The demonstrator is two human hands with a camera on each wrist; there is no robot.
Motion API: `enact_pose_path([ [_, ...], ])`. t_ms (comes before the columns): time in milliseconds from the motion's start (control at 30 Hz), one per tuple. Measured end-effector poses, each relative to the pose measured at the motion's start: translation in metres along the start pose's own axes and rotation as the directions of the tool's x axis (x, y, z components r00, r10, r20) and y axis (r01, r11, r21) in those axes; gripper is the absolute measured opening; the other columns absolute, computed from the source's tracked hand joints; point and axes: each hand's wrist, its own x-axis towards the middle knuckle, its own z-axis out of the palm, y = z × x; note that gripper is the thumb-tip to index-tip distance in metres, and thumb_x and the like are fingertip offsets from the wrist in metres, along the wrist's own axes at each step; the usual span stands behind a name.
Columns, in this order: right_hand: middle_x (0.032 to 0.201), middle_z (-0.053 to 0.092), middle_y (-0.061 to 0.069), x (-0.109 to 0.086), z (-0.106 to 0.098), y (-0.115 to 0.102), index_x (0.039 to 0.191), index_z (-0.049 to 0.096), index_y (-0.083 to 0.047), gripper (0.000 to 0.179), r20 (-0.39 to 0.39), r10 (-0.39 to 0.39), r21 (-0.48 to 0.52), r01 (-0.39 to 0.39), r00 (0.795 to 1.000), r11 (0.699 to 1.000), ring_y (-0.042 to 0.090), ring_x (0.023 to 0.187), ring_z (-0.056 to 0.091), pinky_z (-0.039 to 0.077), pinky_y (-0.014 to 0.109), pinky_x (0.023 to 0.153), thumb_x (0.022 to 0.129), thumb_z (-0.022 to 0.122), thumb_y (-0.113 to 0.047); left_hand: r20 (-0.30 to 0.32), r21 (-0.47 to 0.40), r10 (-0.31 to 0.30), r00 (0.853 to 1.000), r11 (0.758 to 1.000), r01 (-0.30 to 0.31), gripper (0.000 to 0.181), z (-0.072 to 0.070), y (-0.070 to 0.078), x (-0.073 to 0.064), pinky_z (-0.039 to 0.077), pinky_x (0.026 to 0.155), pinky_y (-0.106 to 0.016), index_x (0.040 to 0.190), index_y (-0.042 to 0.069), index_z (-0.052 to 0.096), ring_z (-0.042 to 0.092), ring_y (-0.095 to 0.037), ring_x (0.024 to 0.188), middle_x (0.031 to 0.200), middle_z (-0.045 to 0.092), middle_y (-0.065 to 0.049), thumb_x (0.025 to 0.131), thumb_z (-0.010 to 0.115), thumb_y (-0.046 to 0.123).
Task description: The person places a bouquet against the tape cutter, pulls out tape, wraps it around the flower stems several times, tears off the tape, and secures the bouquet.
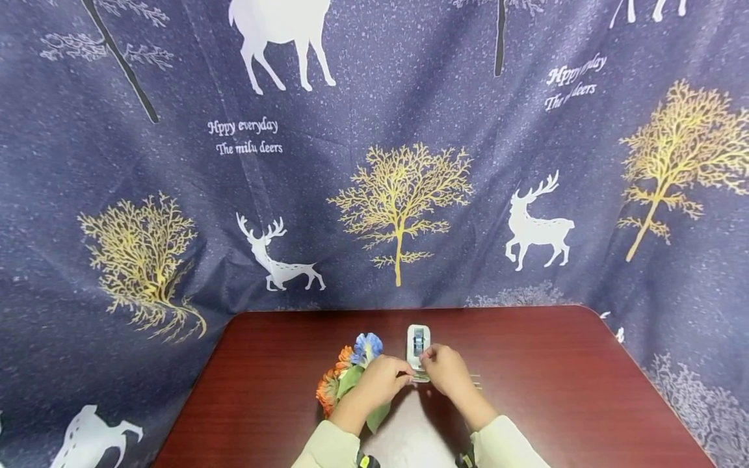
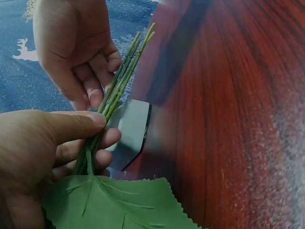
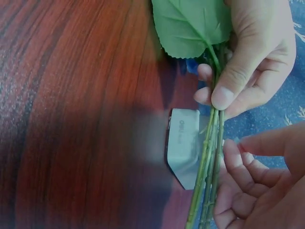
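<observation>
My left hand (image 1: 383,377) grips a bundle of green flower stems (image 2: 121,78) between thumb and curled fingers. A broad green leaf (image 2: 114,200) hangs from the bundle beside that hand. Orange flowers (image 1: 330,387) and a blue flower (image 1: 367,348) lie to its left in the head view. Close by the stems, my right hand (image 3: 267,181) brings thumb and index fingertips together on what looks like the end of a clear tape strip (image 3: 204,123), which shows faintly against the stems. Behind the stems stands a white tape dispenser (image 1: 412,354) holding a clear roll.
The dispenser sits on a dark red wooden table (image 1: 556,377) with rounded far corners. A blue curtain (image 1: 351,195) printed with deer and golden trees hangs right behind the table's far edge.
</observation>
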Motion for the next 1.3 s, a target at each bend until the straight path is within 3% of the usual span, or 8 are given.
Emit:
enact_pose_path([
  [500,0.076,0.069,0.004,-0.002,-0.001,-0.005,0.083,0.067,-0.011,0.009,-0.004,-0.007,-0.022,0.007,1.0,1.0,0.018,0.07,0.058,0.049,0.039,0.068,0.092,0.066,-0.016,-0.011,0.022,-0.004,1.0,1.0,0.005,0.007,0.004,-0.002,0.003,0.056,0.077,-0.022,0.093,0.017,0.08,0.073,-0.009,0.085,0.09,0.078,0.006,0.091,0.072,0.018],
  [867,0.08,0.072,0.001,-0.011,0.002,-0.001,0.085,0.068,-0.014,0.009,-0.032,-0.035,-0.09,0.032,0.999,0.995,0.027,0.084,0.067,0.046,0.051,0.082,0.092,0.064,-0.018,-0.029,0.01,-0.012,0.999,1.0,0.012,0.006,0.008,-0.004,0.003,0.056,0.077,-0.022,0.092,0.017,0.079,0.072,-0.008,0.084,0.09,0.078,0.006,0.091,0.073,0.016],
  [1067,0.075,0.067,0.003,-0.016,0.002,0.002,0.086,0.066,-0.011,0.007,-0.006,-0.006,-0.002,0.006,1.0,1.0,0.018,0.07,0.06,0.05,0.041,0.071,0.091,0.064,-0.016,-0.058,0.008,0.014,0.998,1.0,-0.014,0.006,0.008,-0.005,0.001,0.056,0.077,-0.023,0.092,0.016,0.079,0.072,-0.009,0.083,0.09,0.078,0.004,0.09,0.073,0.015],
  [1200,0.076,0.065,0.002,-0.021,0.003,0.004,0.086,0.066,-0.011,0.006,0.007,0.015,0.07,-0.015,1.0,0.997,0.015,0.07,0.055,0.048,0.035,0.068,0.09,0.063,-0.014,-0.085,0.021,0.049,0.995,0.999,-0.047,0.005,0.009,-0.006,0.0,0.057,0.075,-0.025,0.091,0.015,0.078,0.072,-0.011,0.082,0.089,0.078,0.002,0.088,0.074,0.014],
  [1300,0.074,0.064,0.004,-0.026,0.005,0.005,0.087,0.067,-0.008,0.007,0.023,0.05,0.168,-0.053,0.998,0.984,0.014,0.067,0.054,0.046,0.032,0.063,0.091,0.062,-0.012,-0.084,0.018,0.049,0.995,0.999,-0.048,0.005,0.009,-0.006,0.0,0.057,0.075,-0.025,0.091,0.015,0.078,0.072,-0.011,0.082,0.089,0.078,0.002,0.089,0.074,0.015],
])
